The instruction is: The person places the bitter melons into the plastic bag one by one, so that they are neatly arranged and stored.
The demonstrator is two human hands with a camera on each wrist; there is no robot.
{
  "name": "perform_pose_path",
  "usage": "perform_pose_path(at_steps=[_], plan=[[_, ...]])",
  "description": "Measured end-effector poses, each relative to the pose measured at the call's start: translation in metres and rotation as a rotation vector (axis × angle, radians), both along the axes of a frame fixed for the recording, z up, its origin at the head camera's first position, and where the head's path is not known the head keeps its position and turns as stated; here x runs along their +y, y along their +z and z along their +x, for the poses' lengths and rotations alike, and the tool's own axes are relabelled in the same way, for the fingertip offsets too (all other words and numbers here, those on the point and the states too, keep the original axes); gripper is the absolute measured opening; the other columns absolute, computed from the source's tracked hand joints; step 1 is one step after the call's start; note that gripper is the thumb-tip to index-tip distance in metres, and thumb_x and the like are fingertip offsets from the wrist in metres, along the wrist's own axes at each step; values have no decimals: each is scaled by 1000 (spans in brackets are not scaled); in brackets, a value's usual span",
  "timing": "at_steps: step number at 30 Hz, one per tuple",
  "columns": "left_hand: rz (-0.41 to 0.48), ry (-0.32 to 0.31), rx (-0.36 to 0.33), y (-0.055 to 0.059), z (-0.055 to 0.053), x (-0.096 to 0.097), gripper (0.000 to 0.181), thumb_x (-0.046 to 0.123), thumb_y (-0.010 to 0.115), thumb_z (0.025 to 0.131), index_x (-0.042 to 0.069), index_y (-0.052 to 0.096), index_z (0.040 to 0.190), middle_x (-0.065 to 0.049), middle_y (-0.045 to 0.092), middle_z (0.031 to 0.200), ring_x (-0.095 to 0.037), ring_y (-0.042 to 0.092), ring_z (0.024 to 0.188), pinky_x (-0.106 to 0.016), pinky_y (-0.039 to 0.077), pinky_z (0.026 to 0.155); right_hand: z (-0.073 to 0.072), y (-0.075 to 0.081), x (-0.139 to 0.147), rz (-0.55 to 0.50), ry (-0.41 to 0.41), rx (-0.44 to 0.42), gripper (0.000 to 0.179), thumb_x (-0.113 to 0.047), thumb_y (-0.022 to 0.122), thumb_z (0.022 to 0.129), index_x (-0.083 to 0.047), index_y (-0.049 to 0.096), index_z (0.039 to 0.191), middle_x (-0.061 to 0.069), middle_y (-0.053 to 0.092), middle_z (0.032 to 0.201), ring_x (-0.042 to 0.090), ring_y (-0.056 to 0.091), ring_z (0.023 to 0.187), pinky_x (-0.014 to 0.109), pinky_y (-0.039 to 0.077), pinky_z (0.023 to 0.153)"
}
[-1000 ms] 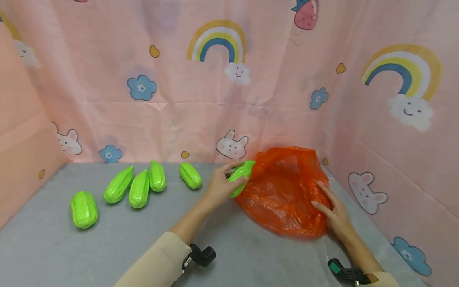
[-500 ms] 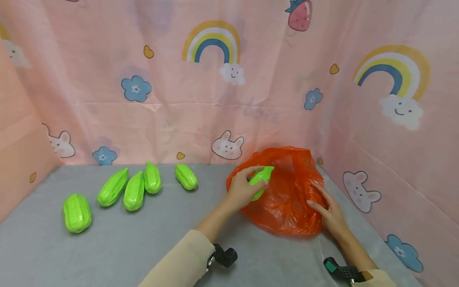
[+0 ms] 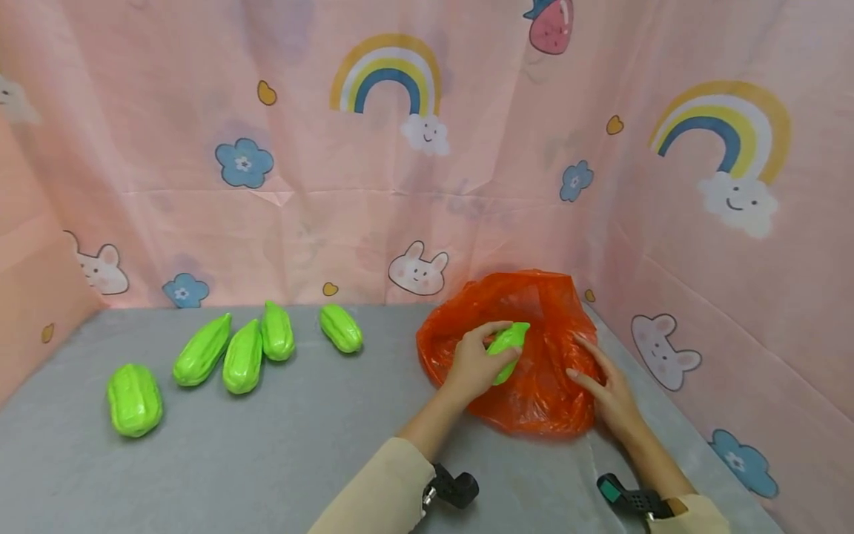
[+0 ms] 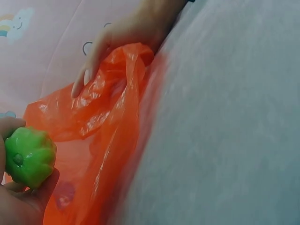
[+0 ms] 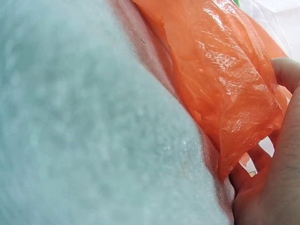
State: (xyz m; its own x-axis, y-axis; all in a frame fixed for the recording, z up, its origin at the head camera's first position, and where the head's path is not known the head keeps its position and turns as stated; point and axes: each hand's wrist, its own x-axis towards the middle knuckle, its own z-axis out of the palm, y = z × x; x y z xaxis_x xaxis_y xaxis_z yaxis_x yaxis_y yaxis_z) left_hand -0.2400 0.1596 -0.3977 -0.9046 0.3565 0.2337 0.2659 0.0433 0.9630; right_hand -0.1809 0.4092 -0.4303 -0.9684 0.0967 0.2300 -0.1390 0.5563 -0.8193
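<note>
In the head view my left hand (image 3: 477, 363) holds a bright green ridged gourd (image 3: 507, 348) between thumb and fingers, over the mouth of a red-orange plastic bag (image 3: 534, 408). Its ribbed, rounded end with a small stem mark shows in the left wrist view, where the gourd (image 4: 31, 157) sits between the fingers and thumb. My right hand (image 3: 614, 393) grips the bag's right side, thumb and fingers apart on the film. In the right wrist view the bag (image 5: 234, 79) lies between the thumb and the lower fingers, partly hiding them.
Several more green gourds (image 3: 243, 356) lie on the left half of the grey table (image 3: 267, 467); one gourd (image 3: 340, 328) is nearer the middle. A pink printed cloth (image 3: 320, 222) stands behind, on the left and on the right, close to the bag.
My left hand has carried the gourd rightward from the bag's left edge to over its opening. My right hand keeps its hold on the bag; the view has shifted slightly right.
</note>
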Motion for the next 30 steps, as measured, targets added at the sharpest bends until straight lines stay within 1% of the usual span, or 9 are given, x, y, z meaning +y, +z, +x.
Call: perform_pose_path(at_steps=[4, 6, 8, 11, 12, 15, 18, 21, 30], plan=[[34, -7, -36, -4, 3, 9, 42, 23, 74, 92, 20, 67, 132, -2, 67, 114, -11, 58, 92, -24, 56, 77, 1, 1, 1, 18, -16, 5, 62, -30, 56, 103, -24, 31, 160, 17, 31, 164, -3, 40, 122, 5, 42, 90], [45, -13, -46, -8, 5, 12, 41, 22, 74, 91, 18, 67, 132, -3, 67, 115, -11, 58, 92, -24, 56, 78, 2, 2, 1, 33, -26, 2, 62, -30, 55, 104, -24, 31, 160, 16, 32, 164, 3, 42, 126, 12, 45, 97], [40, -8, -49, -12, 6, 14, 41, 21, 75, 91, 17, 68, 131, -3, 68, 116, -12, 58, 94, -23, 56, 79, 2, 3, 2, 42, -31, 2, 61, -32, 55, 104, -24, 32, 160, 15, 31, 165, 10, 42, 132, 26, 45, 107], [26, -3, -35, -16, 8, 15, 40, 19, 75, 91, 15, 68, 130, -5, 67, 117, -17, 59, 97, -24, 56, 81, 1, 8, 1, -25, -14, -22, 60, -34, 54, 104, -24, 33, 159, 12, 34, 164, 15, 42, 135, 34, 46, 110], [15, -3, -32, -17, 8, 15, 40, 20, 75, 91, 16, 68, 130, -5, 67, 117, -18, 59, 98, -24, 56, 82, 1, 10, 1, -70, -8, -38, 60, -35, 54, 104, -25, 33, 159, 11, 35, 163, 14, 43, 134, 32, 48, 108], [-24, -12, -25, -17, 9, 16, 40, 22, 74, 92, 18, 67, 131, -3, 67, 119, -17, 58, 99, -25, 56, 83, 1, 18, 0, -161, 8, -76, 60, -36, 57, 103, -26, 35, 158, 11, 39, 157, 6, 49, 124, 14, 50, 94], [-63, -11, -21, -19, 12, 16, 41, 24, 74, 92, 20, 67, 132, -1, 67, 120, -12, 57, 98, -24, 55, 84, 0, 23, 0, -83, -1, -58, 58, -32, 58, 103, -20, 39, 156, 15, 46, 151, -2, 52, 113, 10, 50, 89], [-77, -5, -3, -19, 14, 19, 41, 23, 74, 92, 19, 67, 132, -1, 68, 120, -10, 57, 96, -23, 54, 83, -2, 29, 1, 57, -40, -10, 54, -27, 57, 104, -13, 42, 154, 20, 53, 144, -7, 53, 103, 9, 49, 85], [-145, -10, 64, -24, 19, 26, 42, 24, 75, 90, 18, 68, 131, 0, 69, 116, -7, 56, 93, -22, 51, 82, 0, 44, 9, 38, -45, -65, 57, -31, 56, 104, -10, 41, 155, 25, 46, 153, -13, 54, 99, 16, 55, 80]])
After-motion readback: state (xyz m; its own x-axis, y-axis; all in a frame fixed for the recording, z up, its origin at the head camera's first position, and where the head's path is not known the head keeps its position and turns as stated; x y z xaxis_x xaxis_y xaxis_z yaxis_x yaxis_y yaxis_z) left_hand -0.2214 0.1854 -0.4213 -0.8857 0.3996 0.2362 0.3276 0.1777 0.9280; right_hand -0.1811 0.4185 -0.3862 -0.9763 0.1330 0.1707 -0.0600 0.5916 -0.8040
